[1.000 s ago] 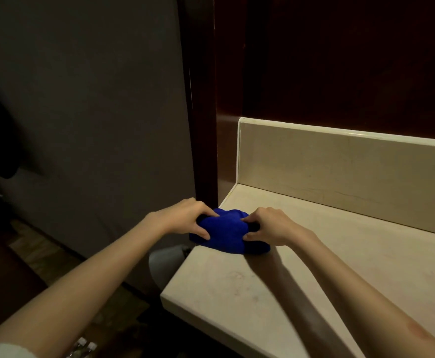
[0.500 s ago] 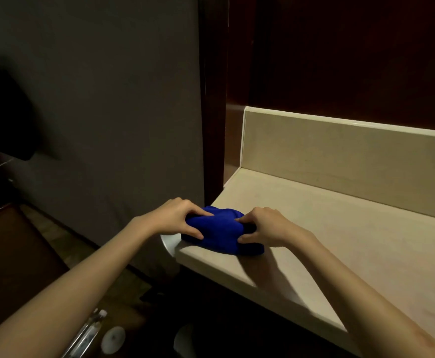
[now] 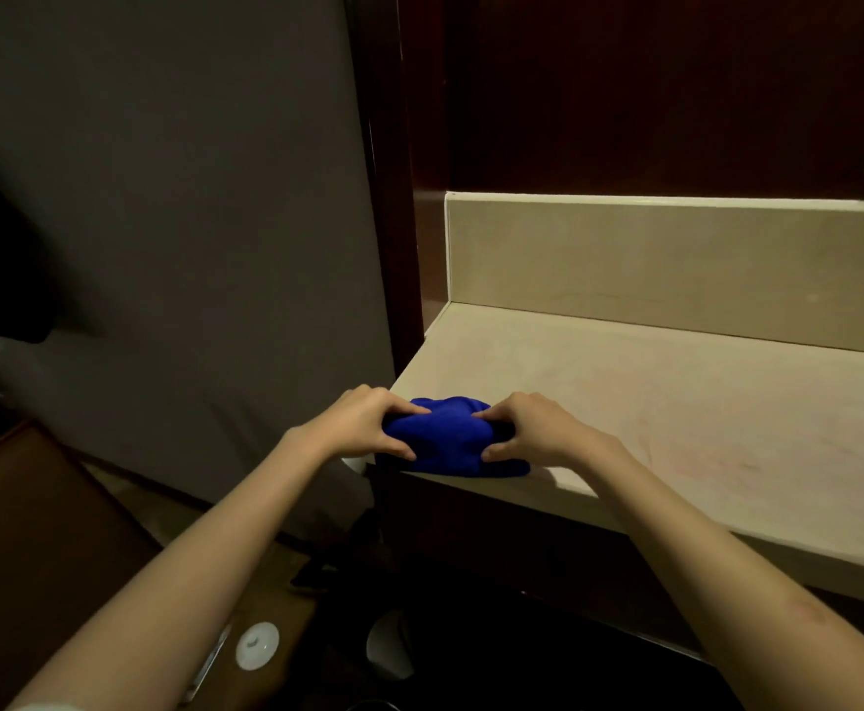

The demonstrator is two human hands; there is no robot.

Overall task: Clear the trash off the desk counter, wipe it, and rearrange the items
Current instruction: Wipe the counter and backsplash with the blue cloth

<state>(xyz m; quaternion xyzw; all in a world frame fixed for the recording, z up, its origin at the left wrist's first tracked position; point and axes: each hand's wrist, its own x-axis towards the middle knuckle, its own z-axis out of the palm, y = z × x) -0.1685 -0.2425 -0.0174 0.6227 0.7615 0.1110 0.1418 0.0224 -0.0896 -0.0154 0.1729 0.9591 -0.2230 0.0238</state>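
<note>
Together we grip the blue cloth point(image 3: 453, 436) with both hands: our left hand point(image 3: 368, 425) curls its fingers point(image 3: 404, 405) and thumb round one end, our right hand point(image 3: 535, 431) pinches the other. Bunched between our fingertips, the cloth sits at the front left corner of the beige counter point(image 3: 676, 402), just beyond our thumbs at the edge.

The cloth point(image 3: 453, 438) lies on the counter point(image 3: 676, 397) at its front left corner, at 9 o'clock of the surface, touching the front edge. The left hand point(image 3: 368, 425) sits at its 9 o'clock, the right hand point(image 3: 535, 431) at its 3 o'clock. The backsplash point(image 3: 676, 269) stands at 12 o'clock; a lid point(image 3: 257, 645) lies on the floor at 7 o'clock.
</note>
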